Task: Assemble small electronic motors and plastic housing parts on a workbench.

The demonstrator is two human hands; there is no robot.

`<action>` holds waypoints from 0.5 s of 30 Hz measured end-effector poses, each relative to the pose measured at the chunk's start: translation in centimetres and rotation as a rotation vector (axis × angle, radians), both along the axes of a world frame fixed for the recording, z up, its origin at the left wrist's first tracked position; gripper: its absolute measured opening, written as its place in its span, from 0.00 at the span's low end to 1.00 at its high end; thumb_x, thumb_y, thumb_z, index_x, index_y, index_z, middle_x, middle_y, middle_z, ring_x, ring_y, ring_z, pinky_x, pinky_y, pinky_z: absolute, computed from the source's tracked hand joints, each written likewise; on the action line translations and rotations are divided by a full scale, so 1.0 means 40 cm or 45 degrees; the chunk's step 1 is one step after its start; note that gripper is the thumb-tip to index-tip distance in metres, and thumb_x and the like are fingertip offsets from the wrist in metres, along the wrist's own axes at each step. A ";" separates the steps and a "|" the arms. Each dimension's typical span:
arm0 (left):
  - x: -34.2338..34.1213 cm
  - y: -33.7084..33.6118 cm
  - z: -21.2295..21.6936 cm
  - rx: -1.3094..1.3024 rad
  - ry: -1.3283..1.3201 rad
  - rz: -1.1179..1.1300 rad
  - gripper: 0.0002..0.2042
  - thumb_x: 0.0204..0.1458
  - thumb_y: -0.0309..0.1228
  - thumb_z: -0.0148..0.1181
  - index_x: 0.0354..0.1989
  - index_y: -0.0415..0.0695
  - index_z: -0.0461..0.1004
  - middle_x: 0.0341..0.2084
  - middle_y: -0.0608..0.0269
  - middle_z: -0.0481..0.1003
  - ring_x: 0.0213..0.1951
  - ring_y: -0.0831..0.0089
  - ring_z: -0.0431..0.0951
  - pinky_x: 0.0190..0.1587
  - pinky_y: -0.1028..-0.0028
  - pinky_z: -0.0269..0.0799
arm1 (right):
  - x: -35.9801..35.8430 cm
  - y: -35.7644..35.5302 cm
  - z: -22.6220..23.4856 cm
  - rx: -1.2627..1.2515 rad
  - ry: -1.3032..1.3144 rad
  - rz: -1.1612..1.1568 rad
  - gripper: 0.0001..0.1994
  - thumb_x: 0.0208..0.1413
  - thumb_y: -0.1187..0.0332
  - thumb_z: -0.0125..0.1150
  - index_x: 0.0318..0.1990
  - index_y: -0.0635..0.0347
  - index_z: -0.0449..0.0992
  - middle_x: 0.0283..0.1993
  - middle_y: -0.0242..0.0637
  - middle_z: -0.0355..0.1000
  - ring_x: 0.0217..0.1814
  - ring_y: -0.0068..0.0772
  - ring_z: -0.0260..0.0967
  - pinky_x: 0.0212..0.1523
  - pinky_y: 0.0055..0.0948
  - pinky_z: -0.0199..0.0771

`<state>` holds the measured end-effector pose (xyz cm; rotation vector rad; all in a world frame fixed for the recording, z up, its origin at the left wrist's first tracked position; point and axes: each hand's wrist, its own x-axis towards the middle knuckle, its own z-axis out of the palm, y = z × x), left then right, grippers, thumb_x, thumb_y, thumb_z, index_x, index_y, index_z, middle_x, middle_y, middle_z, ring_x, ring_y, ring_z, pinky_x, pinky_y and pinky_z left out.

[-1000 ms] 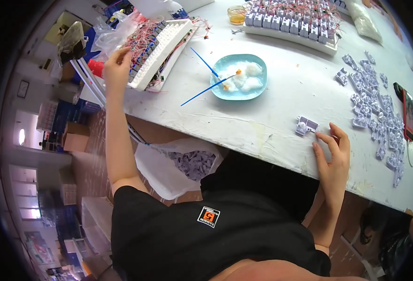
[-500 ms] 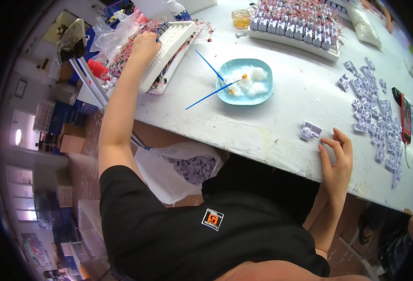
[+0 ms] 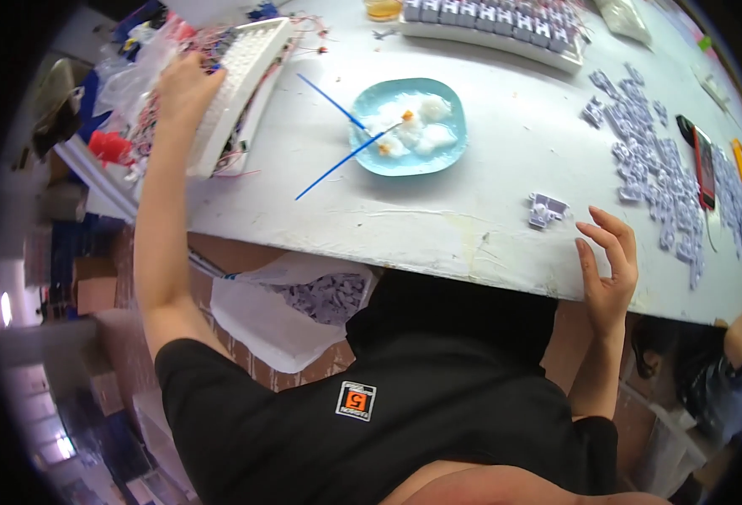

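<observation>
My left hand (image 3: 188, 91) reaches to the far left, over a heap of red and dark wires (image 3: 145, 126) beside a white gridded tray (image 3: 241, 67). Its fingers are bent closed among the wires; what they hold, if anything, is hidden. My right hand (image 3: 611, 265) hovers at the table's front edge with its fingers apart and nothing in them. Just left of those fingertips lies a small grey plastic housing (image 3: 546, 210), not touched. Between my hands sits a light-blue dish (image 3: 457, 151) with wet white cotton and two blue-handled sticks (image 3: 329, 177) resting across its left rim.
Grey housings (image 3: 653, 168) are strewn over the table's right side, near a red-edged phone (image 3: 704, 168). At the back stands a white tray of grey parts (image 3: 489, 46), with a jar of amber liquid (image 3: 383, 8) beside it. A white sack of grey pieces (image 3: 257, 324) is below the table edge.
The whole view has shifted, so the table things sit higher and further left. My left hand stays at the wires; my right hand has drawn slightly away from the housing, its fingers more spread.
</observation>
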<state>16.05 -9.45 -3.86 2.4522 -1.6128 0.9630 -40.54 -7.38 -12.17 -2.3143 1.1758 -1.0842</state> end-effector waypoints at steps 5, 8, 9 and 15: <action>-0.251 0.123 0.013 -0.246 0.328 -0.633 0.09 0.48 0.30 0.64 0.38 0.43 0.78 0.30 0.57 0.75 0.35 0.62 0.76 0.40 0.66 0.72 | 0.049 0.007 0.074 -0.170 0.127 0.161 0.13 0.42 0.79 0.67 0.39 0.59 0.79 0.46 0.40 0.74 0.47 0.40 0.69 0.45 0.32 0.70; -0.209 0.125 0.047 -0.215 0.191 -0.859 0.06 0.49 0.24 0.62 0.37 0.42 0.78 0.30 0.58 0.75 0.35 0.63 0.75 0.40 0.67 0.72 | 0.091 -0.011 0.123 -0.189 0.199 0.344 0.14 0.40 0.79 0.68 0.38 0.59 0.79 0.45 0.39 0.74 0.44 0.41 0.69 0.43 0.33 0.71; -0.172 0.112 0.059 -0.220 0.055 -0.890 0.06 0.49 0.22 0.61 0.36 0.42 0.78 0.30 0.58 0.75 0.36 0.62 0.75 0.40 0.67 0.72 | 0.112 -0.019 0.140 -0.222 0.218 0.400 0.15 0.38 0.78 0.69 0.38 0.59 0.78 0.43 0.38 0.73 0.43 0.41 0.69 0.41 0.34 0.71; 0.077 0.044 0.090 0.028 0.248 -0.746 0.08 0.51 0.31 0.59 0.36 0.41 0.79 0.34 0.55 0.79 0.41 0.58 0.76 0.45 0.63 0.71 | 0.289 -0.042 0.241 -0.302 0.305 0.808 0.15 0.38 0.75 0.70 0.37 0.56 0.77 0.42 0.37 0.73 0.42 0.40 0.69 0.40 0.35 0.71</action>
